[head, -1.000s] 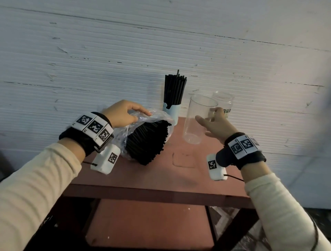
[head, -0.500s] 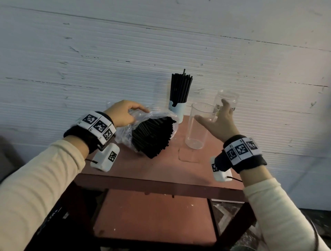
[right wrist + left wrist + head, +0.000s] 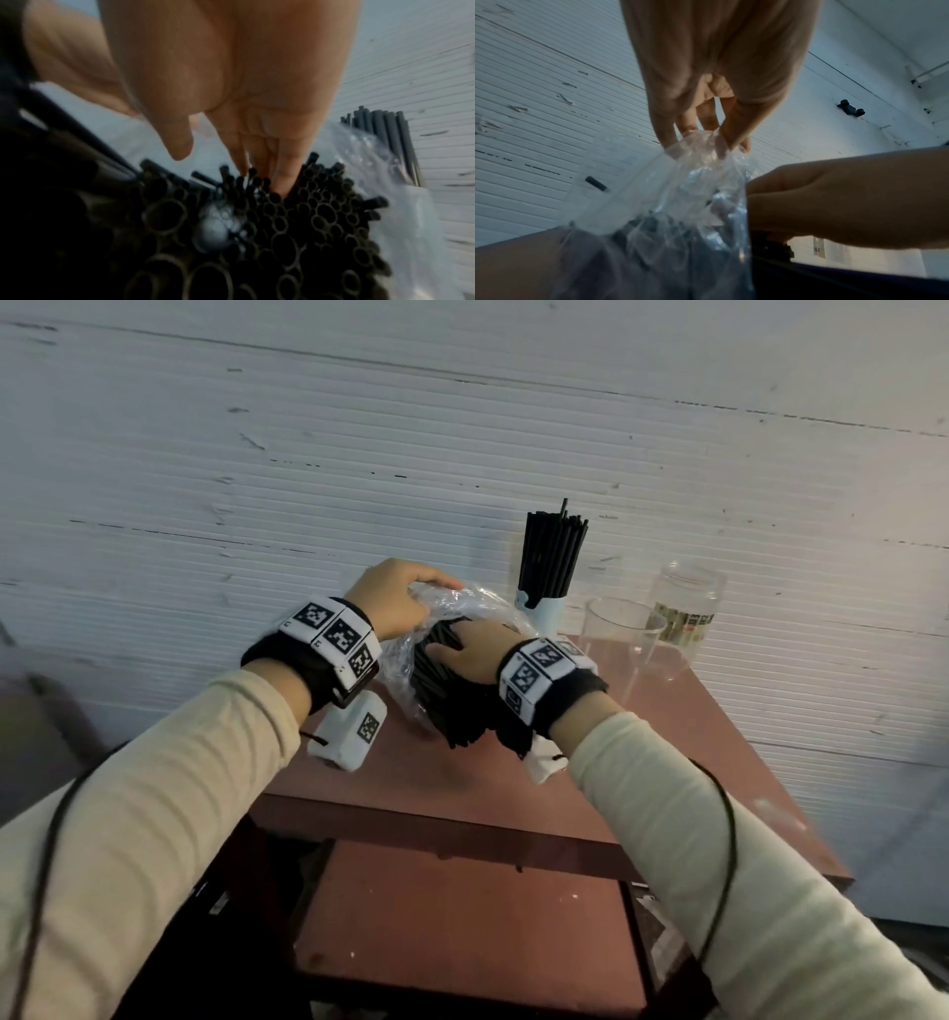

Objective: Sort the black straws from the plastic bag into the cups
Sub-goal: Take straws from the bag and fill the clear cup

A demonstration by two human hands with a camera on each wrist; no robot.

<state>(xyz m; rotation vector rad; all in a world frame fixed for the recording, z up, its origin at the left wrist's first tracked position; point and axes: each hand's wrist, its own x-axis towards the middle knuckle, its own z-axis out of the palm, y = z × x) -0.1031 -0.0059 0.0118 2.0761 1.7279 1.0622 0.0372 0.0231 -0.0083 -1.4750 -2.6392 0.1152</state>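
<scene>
Since a second earlier the right hand (image 3: 475, 647) had been moved from the clear cup (image 3: 624, 636) to the black straws (image 3: 295, 219), straight fingers (image 3: 280, 178) pushed among their light, stiff, slippery open ends, best pinched there, while the plastic bag (image 3: 680, 192) on the counter (image 3: 693, 711) was pinched by the left hand (image 3: 718, 81).

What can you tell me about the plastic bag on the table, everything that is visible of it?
The plastic bag is thin, clear and crinkled, with shiny folds. It lies on its side on the reddish table, left of the cups, its open mouth toward the person. It is packed with black straws whose round ends show at the mouth. The left hand pinches the gathered film at the top, and the right hand pushes its fingers in among the straw ends.
</scene>
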